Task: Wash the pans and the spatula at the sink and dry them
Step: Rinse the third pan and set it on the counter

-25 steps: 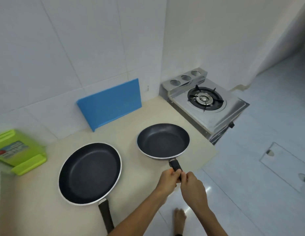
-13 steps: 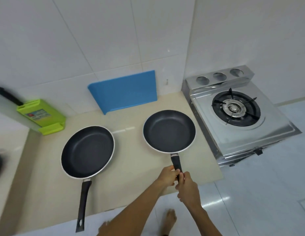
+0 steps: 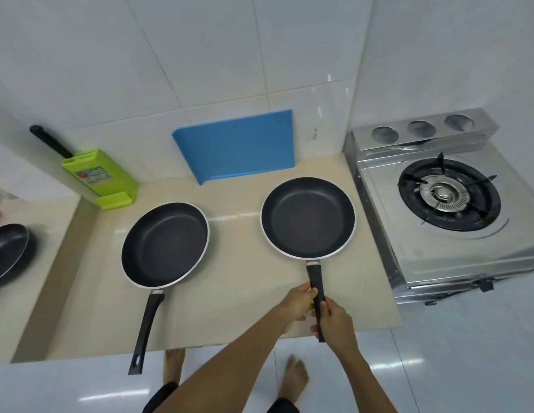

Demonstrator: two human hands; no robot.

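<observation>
Two black non-stick pans with white rims lie on the beige counter (image 3: 230,293). The right pan (image 3: 308,217) has its handle pointing toward me; my right hand (image 3: 334,320) grips that handle and my left hand (image 3: 298,302) touches it from the left side. The left pan (image 3: 165,244) rests untouched, its long handle reaching past the counter's front edge. A third black pan (image 3: 7,251) shows at the far left edge, partly cut off. No spatula is visible.
A blue cutting board (image 3: 238,144) leans on the tiled wall behind the pans. A green knife block (image 3: 101,180) with a black handle stands at the back left. A steel gas stove (image 3: 444,201) borders the counter on the right. My bare feet are on the floor below.
The camera has swung left and downward, bringing the knife block and a third pan into view. Both hands have stayed on the right pan's handle, the right hand further down it now.
</observation>
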